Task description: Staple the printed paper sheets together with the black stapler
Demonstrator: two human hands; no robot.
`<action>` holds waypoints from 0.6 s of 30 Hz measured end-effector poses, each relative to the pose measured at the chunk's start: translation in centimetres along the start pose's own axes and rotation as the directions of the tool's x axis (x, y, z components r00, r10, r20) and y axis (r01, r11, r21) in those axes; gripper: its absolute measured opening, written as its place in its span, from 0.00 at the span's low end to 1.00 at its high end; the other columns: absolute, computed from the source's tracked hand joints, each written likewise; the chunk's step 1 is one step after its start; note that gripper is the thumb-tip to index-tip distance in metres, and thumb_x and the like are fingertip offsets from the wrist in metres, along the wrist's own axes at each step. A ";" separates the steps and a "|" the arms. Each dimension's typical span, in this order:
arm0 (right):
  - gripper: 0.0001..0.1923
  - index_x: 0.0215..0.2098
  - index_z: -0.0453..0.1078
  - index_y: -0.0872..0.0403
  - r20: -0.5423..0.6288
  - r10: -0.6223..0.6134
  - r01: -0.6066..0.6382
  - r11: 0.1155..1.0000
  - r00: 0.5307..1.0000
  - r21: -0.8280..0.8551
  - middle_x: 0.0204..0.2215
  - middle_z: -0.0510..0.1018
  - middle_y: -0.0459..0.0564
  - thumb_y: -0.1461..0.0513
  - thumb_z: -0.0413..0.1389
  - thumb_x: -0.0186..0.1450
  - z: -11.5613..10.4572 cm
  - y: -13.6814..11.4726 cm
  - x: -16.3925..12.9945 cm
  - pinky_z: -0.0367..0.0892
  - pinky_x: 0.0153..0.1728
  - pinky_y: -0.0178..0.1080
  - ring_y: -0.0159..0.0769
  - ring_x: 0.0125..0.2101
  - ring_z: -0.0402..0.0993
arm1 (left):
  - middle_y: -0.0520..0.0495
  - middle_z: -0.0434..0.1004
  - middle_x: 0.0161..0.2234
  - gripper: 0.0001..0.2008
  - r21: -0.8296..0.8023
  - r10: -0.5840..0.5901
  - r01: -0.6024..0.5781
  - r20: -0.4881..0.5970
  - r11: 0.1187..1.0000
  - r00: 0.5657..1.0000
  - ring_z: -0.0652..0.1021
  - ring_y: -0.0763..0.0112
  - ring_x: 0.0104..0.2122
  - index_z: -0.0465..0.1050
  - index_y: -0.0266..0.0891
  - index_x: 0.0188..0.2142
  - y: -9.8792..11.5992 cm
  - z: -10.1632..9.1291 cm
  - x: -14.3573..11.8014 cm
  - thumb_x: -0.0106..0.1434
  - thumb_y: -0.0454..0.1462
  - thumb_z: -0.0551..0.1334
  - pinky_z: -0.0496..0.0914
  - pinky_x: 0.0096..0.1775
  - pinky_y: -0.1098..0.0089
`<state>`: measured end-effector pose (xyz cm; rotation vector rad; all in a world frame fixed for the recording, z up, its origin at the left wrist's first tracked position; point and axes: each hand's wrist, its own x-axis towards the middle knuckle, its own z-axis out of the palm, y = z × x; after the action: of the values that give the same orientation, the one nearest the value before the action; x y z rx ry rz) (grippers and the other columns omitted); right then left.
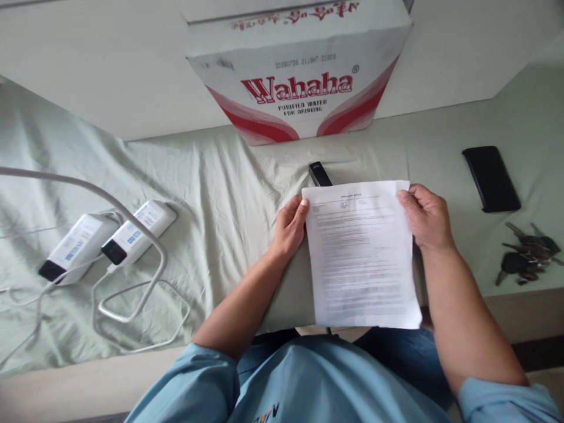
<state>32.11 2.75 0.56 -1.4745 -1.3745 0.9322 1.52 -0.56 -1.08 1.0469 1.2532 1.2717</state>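
Left hand (291, 226) & right hand (425, 216) grip printed sheet (361, 252) by top corners. Black stapler (319, 174) just behind sheet. Wahaha box (299, 76) beyond. Phone (490, 178), keys (526, 252) at right; power banks (110, 238) at left.

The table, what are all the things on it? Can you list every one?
paper sheet: 1, white with printed text, middle, held at both top corners
black object: 1, black, just behind the paper; too hidden to name
cardboard box: 1, white and red, printed Wahaha, at the back
phone: 1, black, far right, lying flat
keys: 1 bunch, dark and metal, right edge
power banks: 2, white with black ends, left, side by side
cables: several, white, looped on the left
cloth: 1, pale green, covering the table
left hand: on the paper's left edge
right hand: on the paper's right edge
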 end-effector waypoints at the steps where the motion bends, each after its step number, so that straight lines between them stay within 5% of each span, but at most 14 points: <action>1: 0.26 0.32 0.75 0.49 0.024 -0.002 0.002 1.000 1.000 -0.020 0.22 0.68 0.42 0.37 0.67 0.68 -0.2 0.0 0.1 0.54 0.27 0.40 0.33 0.24 0.59 | 0.55 0.69 0.23 0.29 -0.018 0.004 -0.004 -0.011 1.000 1.000 0.68 0.75 0.20 0.73 0.43 0.34 0.1 0.0 0.1 0.70 0.65 0.68 0.64 0.23 0.72; 8: 0.24 0.30 0.74 0.48 0.112 0.116 -0.111 0.993 0.987 -0.048 0.21 0.68 0.42 0.40 0.69 0.66 -1.0 -0.9 0.2 0.53 0.24 0.39 0.34 0.23 0.58 | 0.58 0.67 0.18 0.18 0.185 -0.042 0.047 -0.028 0.982 0.999 0.64 0.76 0.15 0.71 0.44 0.32 0.7 0.3 0.4 0.71 0.52 0.69 0.56 0.19 0.71; 14: 0.26 0.25 0.69 0.49 0.256 0.283 -0.270 0.959 0.924 -0.087 0.19 0.64 0.41 0.42 0.72 0.61 -2.5 -1.8 -0.1 0.49 0.22 0.39 0.31 0.21 0.55 | 0.58 0.64 0.17 0.11 0.451 0.019 -0.002 -0.034 0.893 0.999 0.62 0.75 0.18 0.73 0.43 0.30 1.1 0.6 0.0 0.69 0.42 0.63 0.56 0.24 0.70; 18: 0.26 0.24 0.69 0.49 0.297 0.330 -0.303 0.944 0.896 -0.133 0.18 0.64 0.41 0.41 0.72 0.61 -3.3 -0.7 -0.1 0.50 0.21 0.38 0.31 0.21 0.56 | 0.55 0.75 0.21 0.07 0.592 0.028 -0.055 0.056 0.804 0.998 0.70 0.72 0.21 0.76 0.42 0.30 1.5 0.6 0.2 0.66 0.37 0.63 0.61 0.28 0.69</action>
<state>34.98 2.30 2.23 -1.7011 -1.4356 1.3830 2.01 -0.17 0.49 1.5434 1.6544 0.8821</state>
